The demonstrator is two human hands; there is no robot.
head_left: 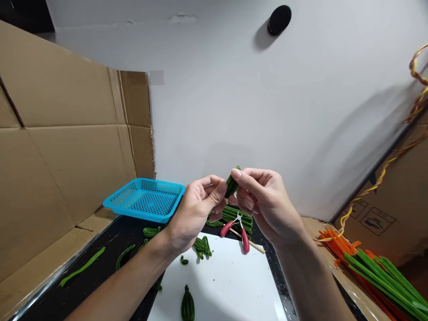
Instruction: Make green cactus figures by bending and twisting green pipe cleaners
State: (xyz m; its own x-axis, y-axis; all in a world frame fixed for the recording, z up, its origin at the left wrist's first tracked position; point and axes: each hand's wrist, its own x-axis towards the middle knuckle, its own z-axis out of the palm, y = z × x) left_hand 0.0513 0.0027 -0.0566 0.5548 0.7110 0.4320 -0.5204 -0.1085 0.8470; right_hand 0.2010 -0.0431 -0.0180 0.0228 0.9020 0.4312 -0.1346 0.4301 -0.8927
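A small green bundle of bent chenille stems (231,186) is pinched between both hands, held up above the work board. My left hand (203,198) grips its lower left side with thumb and fingers. My right hand (259,189) pinches the upper end between thumb and forefinger. On the white board (230,285) below lie a pod-shaped green chenille piece (187,305), a cluster of looped green pieces (202,246) and a small curled scrap (183,260). Red-handled pliers (245,240) rest open at the board's far edge, near a thin wooden stick (257,248).
A blue perforated basket (143,214) stands at the back left, by a cardboard wall (67,111). Green chenille strips (83,266) lie on the black surface at left. Green stems (388,272) and orange stems (337,243) are piled at right, below a twisted yellow wire (381,178).
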